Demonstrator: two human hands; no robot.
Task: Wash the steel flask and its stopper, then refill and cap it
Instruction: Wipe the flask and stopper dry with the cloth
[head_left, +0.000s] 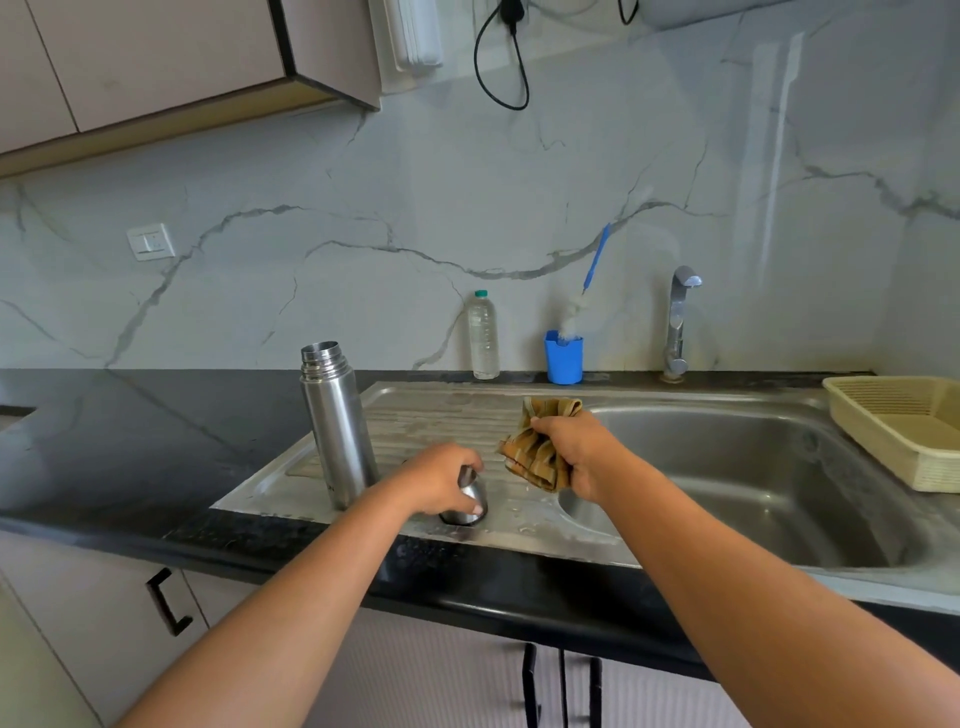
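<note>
The steel flask (337, 426) stands upright and uncapped on the left end of the steel draining board (447, 415). Just right of its base, my left hand (441, 483) grips the small steel cap (470, 501), which sits on the board near the front edge. My right hand (571, 452) holds a bunched brown striped cloth (535, 447) above the board, beside the sink basin (727, 467). I cannot see a separate stopper.
A plastic water bottle (483, 335) and a blue cup (564, 358) holding a blue-handled bottle brush (592, 275) stand at the wall. The tap (678, 322) rises behind the basin. A cream basket (904, 426) sits at the right. Black counter (130, 441) lies left.
</note>
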